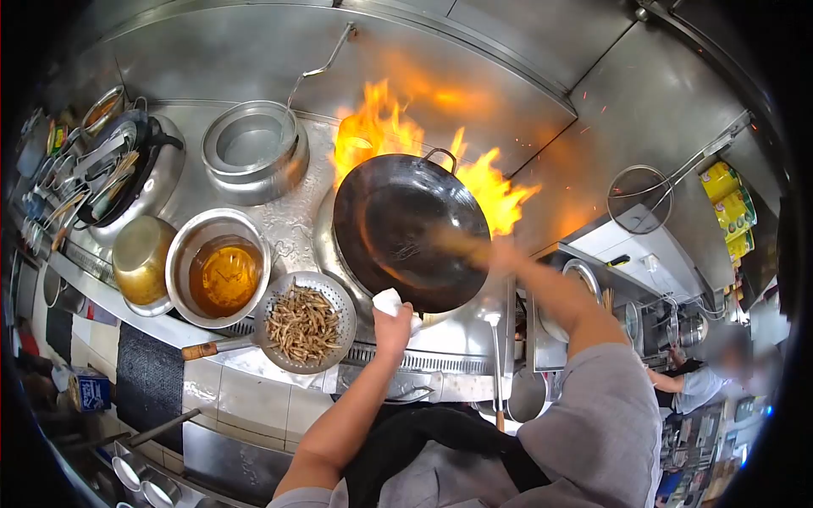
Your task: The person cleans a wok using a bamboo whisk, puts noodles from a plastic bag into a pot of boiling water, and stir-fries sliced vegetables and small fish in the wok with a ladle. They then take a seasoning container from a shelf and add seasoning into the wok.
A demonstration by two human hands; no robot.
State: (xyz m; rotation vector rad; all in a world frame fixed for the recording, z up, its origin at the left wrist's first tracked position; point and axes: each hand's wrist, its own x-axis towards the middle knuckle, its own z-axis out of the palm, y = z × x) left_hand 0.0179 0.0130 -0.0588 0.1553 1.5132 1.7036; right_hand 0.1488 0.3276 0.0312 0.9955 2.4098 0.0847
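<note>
A dark wok (406, 229) tilts over the burner, its far loop handle towards tall orange flames (373, 135). My left hand (392, 333) is closed on a folded white cloth (388, 301), pressed against the near rim of the wok. Over the right part of the wok, my right hand (501, 256) is smeared by motion. From it a blurred tan brush-like tool (457, 244) reaches into the wok; its exact kind is unclear. Just left of my left hand, a perforated strainer (345, 334) with a wooden handle holds a heap of small brown pieces, perhaps little fish or shrimp.
A pot of amber oil (261, 284) stands left, with a gold-coloured bowl (140, 262) beside it. Behind is a water pot (292, 169) under a running tap (326, 68). A ladle (495, 356) lies right. Another person (690, 389) works far right.
</note>
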